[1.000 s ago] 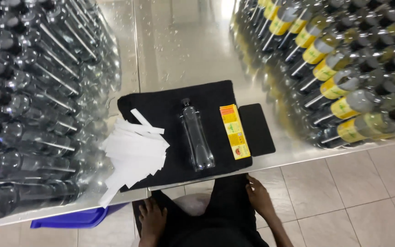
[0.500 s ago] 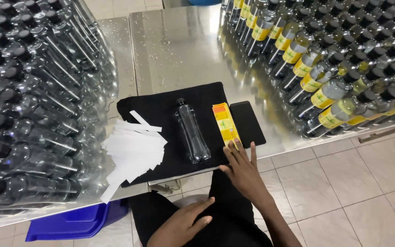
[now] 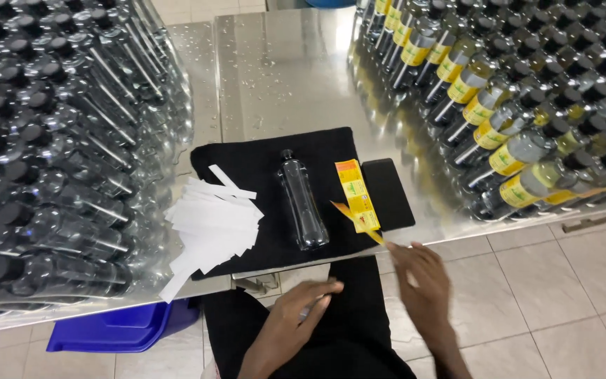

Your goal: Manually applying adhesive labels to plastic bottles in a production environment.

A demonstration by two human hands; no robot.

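1. White paper strips [image 3: 212, 228] are piled at the mat's [image 3: 261, 165] nine o'clock edge.
2. A clear bottle [image 3: 301, 208] is laid at the mat's centre.
3. The left hand [image 3: 292, 319] is kept loosely curled, holding nothing.
4. A yellow label strip [image 3: 356, 195] is pinched at its six o'clock end by the right hand [image 3: 419, 284].

Motion-blurred right hand [image 3: 421, 281], left-hand stacked clear bottles [image 3: 50, 147] cut by the frame edge, label print unreadable.

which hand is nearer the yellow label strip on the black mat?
Right. The right hand is at the near end of the yellow label strip, fingertips on a label peeling off it. The left hand is lower, over the lap, below the clear bottle.
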